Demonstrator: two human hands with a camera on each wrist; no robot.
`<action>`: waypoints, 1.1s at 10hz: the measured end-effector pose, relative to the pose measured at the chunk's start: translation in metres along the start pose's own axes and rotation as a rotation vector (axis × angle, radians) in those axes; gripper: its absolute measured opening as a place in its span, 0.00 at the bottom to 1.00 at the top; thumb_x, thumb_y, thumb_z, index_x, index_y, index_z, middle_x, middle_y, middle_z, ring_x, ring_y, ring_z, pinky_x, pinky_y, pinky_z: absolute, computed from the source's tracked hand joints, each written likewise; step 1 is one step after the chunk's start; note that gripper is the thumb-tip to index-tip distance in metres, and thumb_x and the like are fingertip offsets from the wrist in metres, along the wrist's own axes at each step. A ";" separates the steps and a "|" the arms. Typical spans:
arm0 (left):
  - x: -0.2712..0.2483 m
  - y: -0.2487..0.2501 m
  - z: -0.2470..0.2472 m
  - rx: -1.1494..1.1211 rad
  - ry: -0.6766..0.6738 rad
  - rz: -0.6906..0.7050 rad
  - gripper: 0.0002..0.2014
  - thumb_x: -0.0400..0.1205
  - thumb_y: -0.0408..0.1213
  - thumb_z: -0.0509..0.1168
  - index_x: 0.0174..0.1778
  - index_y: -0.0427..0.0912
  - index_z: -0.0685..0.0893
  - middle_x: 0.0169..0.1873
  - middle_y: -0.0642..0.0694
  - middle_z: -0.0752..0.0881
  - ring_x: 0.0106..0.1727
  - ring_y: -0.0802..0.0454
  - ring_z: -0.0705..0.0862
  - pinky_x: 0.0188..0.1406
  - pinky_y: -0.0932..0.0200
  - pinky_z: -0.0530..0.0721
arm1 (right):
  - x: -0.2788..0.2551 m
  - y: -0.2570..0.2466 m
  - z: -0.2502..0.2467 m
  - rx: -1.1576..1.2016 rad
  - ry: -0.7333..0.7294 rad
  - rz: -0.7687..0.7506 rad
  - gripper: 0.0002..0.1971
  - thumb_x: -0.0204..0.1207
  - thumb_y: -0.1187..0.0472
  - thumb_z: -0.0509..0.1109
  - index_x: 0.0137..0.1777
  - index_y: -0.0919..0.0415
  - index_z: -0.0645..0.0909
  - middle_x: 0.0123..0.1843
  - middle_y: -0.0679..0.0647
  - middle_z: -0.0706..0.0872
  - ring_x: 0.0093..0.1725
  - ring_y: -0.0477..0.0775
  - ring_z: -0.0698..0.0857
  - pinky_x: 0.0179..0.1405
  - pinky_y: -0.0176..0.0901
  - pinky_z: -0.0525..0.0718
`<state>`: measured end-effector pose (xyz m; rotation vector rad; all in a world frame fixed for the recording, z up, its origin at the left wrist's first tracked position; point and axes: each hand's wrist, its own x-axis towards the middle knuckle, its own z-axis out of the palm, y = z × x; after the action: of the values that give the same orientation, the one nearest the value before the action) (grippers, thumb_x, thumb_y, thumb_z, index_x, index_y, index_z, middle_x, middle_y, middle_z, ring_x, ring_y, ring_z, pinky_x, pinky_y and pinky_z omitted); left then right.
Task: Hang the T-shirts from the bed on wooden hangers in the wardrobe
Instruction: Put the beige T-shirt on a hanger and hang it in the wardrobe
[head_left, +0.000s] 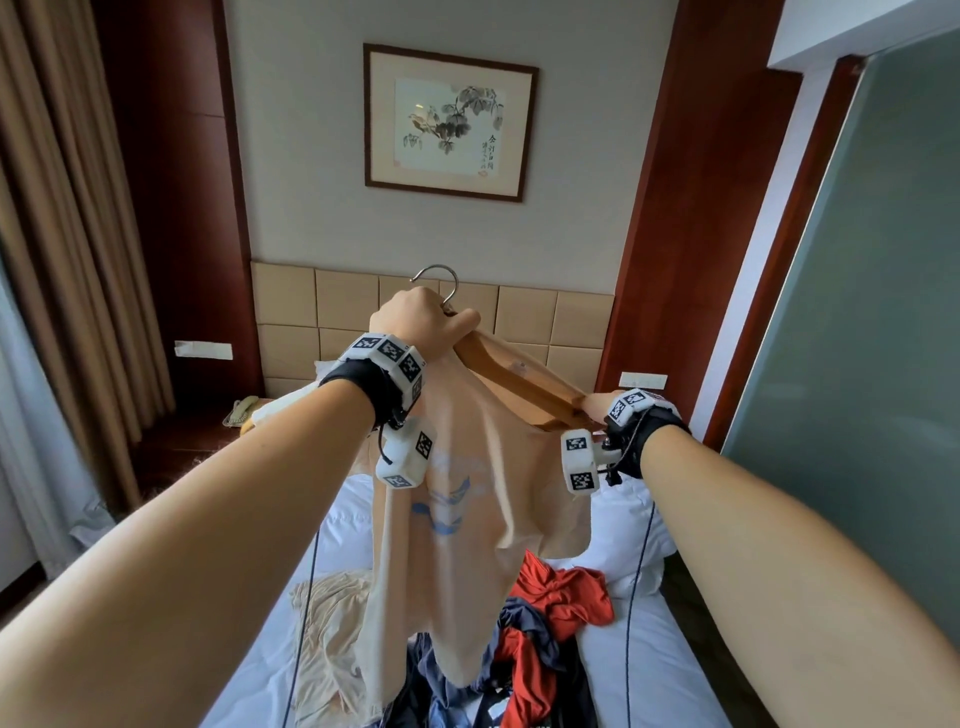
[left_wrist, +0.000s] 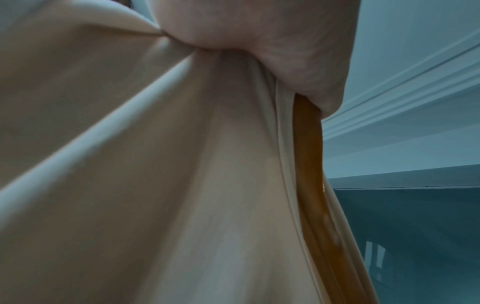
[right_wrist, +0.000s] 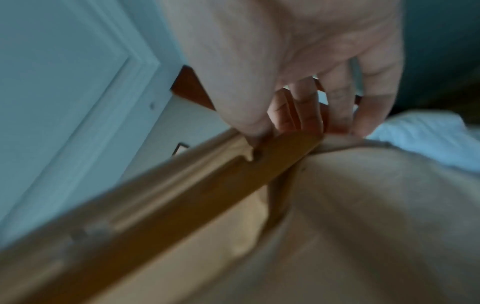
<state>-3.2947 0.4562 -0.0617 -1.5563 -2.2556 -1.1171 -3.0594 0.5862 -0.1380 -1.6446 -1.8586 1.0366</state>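
Black wristbands (head_left: 363, 382), white tag-marked cubes (head_left: 408, 457)

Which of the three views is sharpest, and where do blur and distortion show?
Head view is sharpest, though its wide lens bends the forearms and walls; left wrist view is dim and soft on the beige T-shirt; right wrist view smears the wooden hanger with motion blur.

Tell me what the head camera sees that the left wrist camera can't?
Only the head view shows the framed picture, the bed with its pile of clothes, the hanger's metal hook and the right hand at the hanger's end. Only the left wrist view shows, close up, the shirt's fabric bunched under the left hand. Both show the beige T-shirt and the wooden hanger.
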 end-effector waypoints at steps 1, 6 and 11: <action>-0.002 0.001 0.003 -0.006 0.000 -0.002 0.20 0.71 0.57 0.64 0.29 0.41 0.81 0.26 0.47 0.80 0.29 0.46 0.78 0.31 0.59 0.73 | -0.006 0.005 -0.007 -0.165 0.158 -0.011 0.18 0.80 0.55 0.74 0.62 0.68 0.82 0.64 0.63 0.84 0.64 0.66 0.83 0.66 0.50 0.82; -0.005 -0.002 0.014 0.006 0.012 -0.014 0.17 0.72 0.55 0.64 0.30 0.43 0.81 0.27 0.48 0.79 0.35 0.40 0.80 0.34 0.57 0.73 | -0.023 -0.003 -0.005 -1.093 0.331 -0.194 0.13 0.79 0.67 0.65 0.62 0.61 0.83 0.61 0.60 0.86 0.63 0.65 0.85 0.52 0.51 0.79; -0.005 -0.021 0.023 -0.191 -0.052 -0.059 0.20 0.66 0.58 0.61 0.22 0.44 0.72 0.22 0.48 0.74 0.30 0.44 0.76 0.29 0.59 0.70 | -0.019 -0.018 -0.001 -0.162 0.202 -0.240 0.16 0.78 0.56 0.69 0.29 0.59 0.76 0.24 0.53 0.69 0.28 0.55 0.68 0.28 0.44 0.61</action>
<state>-3.3046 0.4645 -0.0904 -1.6141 -2.3002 -1.3596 -3.0669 0.5676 -0.1207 -1.5032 -1.9844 0.6123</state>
